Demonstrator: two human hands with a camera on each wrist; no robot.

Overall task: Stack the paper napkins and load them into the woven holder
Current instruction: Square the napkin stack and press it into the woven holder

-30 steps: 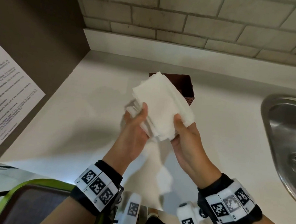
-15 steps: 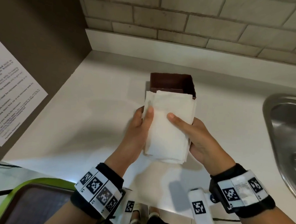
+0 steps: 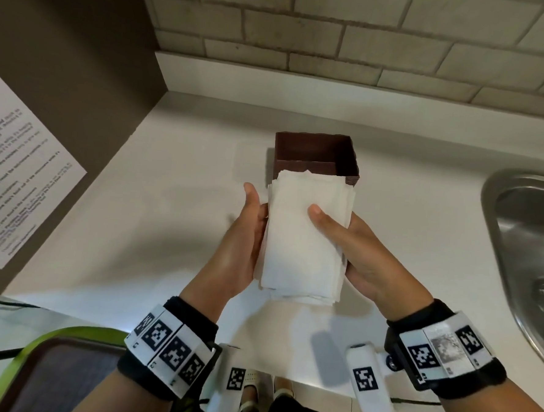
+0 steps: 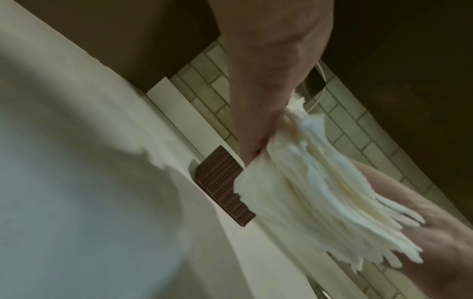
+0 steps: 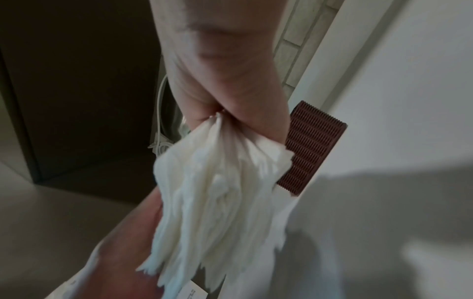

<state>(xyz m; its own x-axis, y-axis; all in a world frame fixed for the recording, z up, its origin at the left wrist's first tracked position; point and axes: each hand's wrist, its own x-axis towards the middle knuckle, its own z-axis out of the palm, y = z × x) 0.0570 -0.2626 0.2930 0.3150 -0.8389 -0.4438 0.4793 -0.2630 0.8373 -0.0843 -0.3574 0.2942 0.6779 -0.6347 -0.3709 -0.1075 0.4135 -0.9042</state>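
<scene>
The printed sheet [image 3: 15, 171] bears text too blurred to read.

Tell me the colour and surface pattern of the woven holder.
Dark reddish-brown woven holder, with a fine ribbed grid weave on its outer wall; the right wrist view shows it best.

- I see the napkin stack [image 3: 307, 236] held above the counter [image 3: 175, 206], between my left hand [image 3: 242, 251] on its left and my right hand [image 3: 359, 259] on its right.
- The holder [image 3: 315, 154] stands on the counter just beyond the stack's far edge.
- The sink [image 3: 525, 253] is set in the counter, well to the right.
- The tiled wall [image 3: 338, 34] runs along the far side.
- A tray [image 3: 16, 362] lies at near left.
- A printed sheet [image 3: 15, 171] is on the panel at left.
</scene>
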